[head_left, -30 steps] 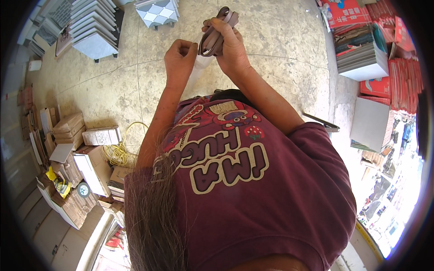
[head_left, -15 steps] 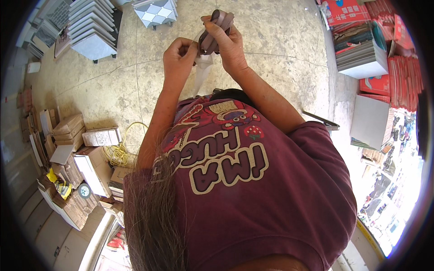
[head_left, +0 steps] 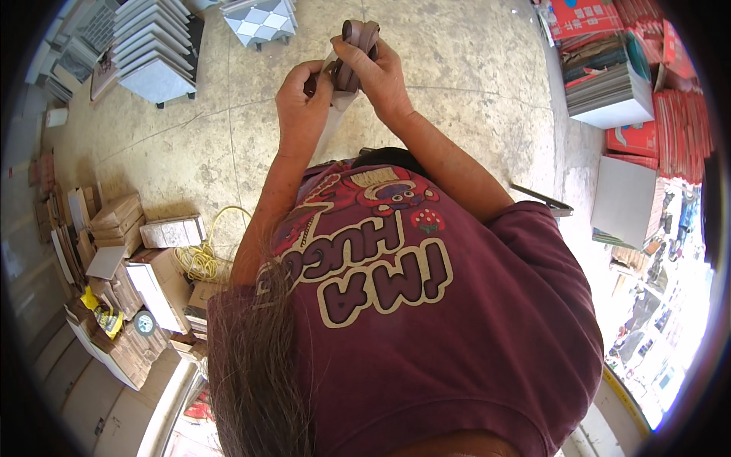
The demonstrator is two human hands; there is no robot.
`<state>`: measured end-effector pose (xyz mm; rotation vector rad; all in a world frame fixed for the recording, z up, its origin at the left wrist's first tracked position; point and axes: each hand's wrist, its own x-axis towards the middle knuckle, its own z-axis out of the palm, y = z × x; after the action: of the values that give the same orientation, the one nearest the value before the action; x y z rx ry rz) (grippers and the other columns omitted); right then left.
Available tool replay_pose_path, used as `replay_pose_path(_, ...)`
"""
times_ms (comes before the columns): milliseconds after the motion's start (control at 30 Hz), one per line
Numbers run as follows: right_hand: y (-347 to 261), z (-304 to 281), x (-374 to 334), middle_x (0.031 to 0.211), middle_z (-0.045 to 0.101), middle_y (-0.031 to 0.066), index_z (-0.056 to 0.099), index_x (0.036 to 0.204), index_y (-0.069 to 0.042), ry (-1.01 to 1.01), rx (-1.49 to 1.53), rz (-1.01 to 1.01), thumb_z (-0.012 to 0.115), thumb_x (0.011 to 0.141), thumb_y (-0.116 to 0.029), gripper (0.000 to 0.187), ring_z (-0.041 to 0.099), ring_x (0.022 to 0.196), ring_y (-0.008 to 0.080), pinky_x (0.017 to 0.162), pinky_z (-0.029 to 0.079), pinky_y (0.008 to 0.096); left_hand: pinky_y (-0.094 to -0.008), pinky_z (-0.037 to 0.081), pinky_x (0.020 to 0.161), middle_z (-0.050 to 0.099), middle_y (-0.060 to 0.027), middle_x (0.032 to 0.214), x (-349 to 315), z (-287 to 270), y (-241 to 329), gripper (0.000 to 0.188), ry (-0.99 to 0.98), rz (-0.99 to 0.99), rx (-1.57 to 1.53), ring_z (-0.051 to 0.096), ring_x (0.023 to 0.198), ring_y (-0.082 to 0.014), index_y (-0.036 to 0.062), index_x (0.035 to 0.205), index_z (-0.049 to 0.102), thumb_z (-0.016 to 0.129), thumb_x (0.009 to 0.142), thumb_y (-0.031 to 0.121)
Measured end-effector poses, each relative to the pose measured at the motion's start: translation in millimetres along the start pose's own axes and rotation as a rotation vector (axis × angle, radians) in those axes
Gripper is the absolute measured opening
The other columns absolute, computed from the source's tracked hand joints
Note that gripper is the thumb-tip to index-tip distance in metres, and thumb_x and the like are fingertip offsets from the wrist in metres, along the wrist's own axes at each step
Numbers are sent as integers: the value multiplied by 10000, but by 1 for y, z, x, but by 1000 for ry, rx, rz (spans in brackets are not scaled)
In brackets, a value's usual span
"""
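Out in front of my body, my right hand (head_left: 381,76) grips a looped bundle of glossy brown strip (head_left: 361,38), its thumb pressed across the near side. The loops stand up above the fingers. Close against it on the left, my left hand (head_left: 304,95) is closed, thumb against fingers, on the side of the same bundle. A thin whitish, see-through strip (head_left: 340,103) hangs below the bundle between the two wrists. Its exact kind is hard to make out.
Stone-coloured floor lies under my hands. Tile display racks (head_left: 156,72) and a patterned panel (head_left: 260,21) stand at the far left. Cartons (head_left: 118,213) and a coiled yellow hose or cord (head_left: 196,263) are at left. Red boxes (head_left: 681,133) and stacked tiles (head_left: 609,99) line the right.
My left hand has shifted slightly up and right, closer against the brown bundle. The bundle has turned a little more upright. The whitish strip now shows less below it.
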<state>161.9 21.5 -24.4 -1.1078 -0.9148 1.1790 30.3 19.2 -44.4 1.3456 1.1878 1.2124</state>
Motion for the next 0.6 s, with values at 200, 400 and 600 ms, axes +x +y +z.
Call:
replay_pose_path(200,-6,-5,2,748,560,-5,578,901,-42,58,95,140,691,777,-313,319,485,638,63,545,387,219,-205,451,616,596,-9,785,-3,4,3,174,3,157,277,543,673,-58,-7,1000,609,600,827,16)
replay_pose_path(400,-2,-15,9,785,618,28,643,957,-34,128,230,208,649,795,-355,359,570,701,114,636,434,241,-234,451,560,602,-41,739,-1,4,8,148,13,45,213,544,609,-78,7,925,618,616,778,-4)
replay_pose_path(600,-7,-9,3,785,625,47,596,1068,-15,84,363,154,581,856,-364,408,556,707,108,669,417,240,-219,464,508,614,-50,720,0,9,9,113,-20,-126,-14,570,575,-86,-25,903,590,627,812,29)
